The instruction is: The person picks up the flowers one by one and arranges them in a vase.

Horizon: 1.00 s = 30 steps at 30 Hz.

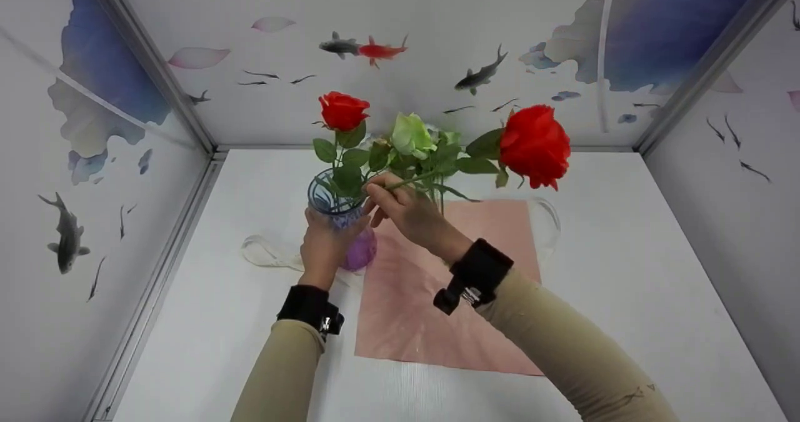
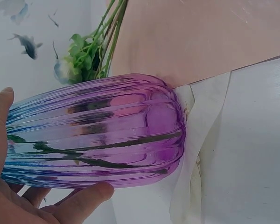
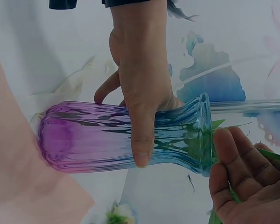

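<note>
Left hand [image 1: 328, 244] grips the vase [image 1: 360, 251]; right hand [image 1: 412, 214], just beside it, pinches a red rose [image 1: 535, 147] by its stem [image 1: 414, 181]. Apparent step: filling the vase; next calls for uprighting the stem.

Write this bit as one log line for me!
left hand: grips vase | right hand: holds larger red rose by stem, beside vase | standing in vase: smaller red rose

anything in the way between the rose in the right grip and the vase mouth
Partly: the other rose stands in the vase, its leaves over part of the mouth. Nothing else visible blocks the held rose.
</note>
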Each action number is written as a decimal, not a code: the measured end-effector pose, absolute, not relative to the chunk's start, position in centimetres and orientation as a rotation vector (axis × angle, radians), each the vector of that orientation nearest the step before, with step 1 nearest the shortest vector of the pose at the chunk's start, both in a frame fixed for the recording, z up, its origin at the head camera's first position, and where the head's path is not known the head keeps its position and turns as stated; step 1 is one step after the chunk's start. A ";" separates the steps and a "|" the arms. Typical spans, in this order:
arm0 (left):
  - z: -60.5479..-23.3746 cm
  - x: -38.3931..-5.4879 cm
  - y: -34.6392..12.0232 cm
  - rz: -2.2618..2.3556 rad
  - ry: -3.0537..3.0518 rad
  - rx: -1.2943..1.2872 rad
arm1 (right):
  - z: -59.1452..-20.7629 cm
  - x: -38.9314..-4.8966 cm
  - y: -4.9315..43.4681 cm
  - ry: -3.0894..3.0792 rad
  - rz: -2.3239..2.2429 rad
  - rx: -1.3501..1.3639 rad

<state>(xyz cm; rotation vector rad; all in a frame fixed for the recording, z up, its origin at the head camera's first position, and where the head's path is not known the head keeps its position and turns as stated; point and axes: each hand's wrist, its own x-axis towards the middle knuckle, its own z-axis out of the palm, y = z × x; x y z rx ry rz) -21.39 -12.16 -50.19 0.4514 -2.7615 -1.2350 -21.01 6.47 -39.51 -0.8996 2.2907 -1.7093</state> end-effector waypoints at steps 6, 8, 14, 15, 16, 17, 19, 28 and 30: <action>-50.1 -21.4 -12.1 -1.242 -2.764 0.466 | -39.7 -21.0 6.4 2.120 -1.870 -0.854; -50.0 -21.3 -12.0 -1.255 -2.754 0.468 | -39.7 -20.9 6.4 2.098 -1.915 -0.829; -50.1 -21.2 -12.0 -1.281 -2.738 0.464 | -39.8 -21.0 6.4 2.035 -2.026 -0.816; -50.1 -21.2 -12.0 -1.282 -2.741 0.469 | -39.8 -21.0 6.4 2.030 -2.038 -0.830; -50.1 -21.2 -12.0 -1.281 -2.747 0.475 | -39.9 -21.0 6.4 2.033 -2.044 -0.845; -50.1 -21.2 -12.1 -1.280 -2.755 0.481 | -39.9 -21.0 6.4 2.031 -2.051 -0.860; -50.0 -21.3 -12.1 -1.282 -2.764 0.500 | -40.1 -21.0 6.5 2.007 -2.067 -0.874; -50.1 -21.4 -12.2 -1.281 -2.783 0.502 | -40.7 -21.1 7.2 2.079 -1.972 -0.797; -50.1 -21.4 -12.1 -1.276 -2.776 0.492 | -40.8 -21.1 7.1 2.166 -1.951 -0.741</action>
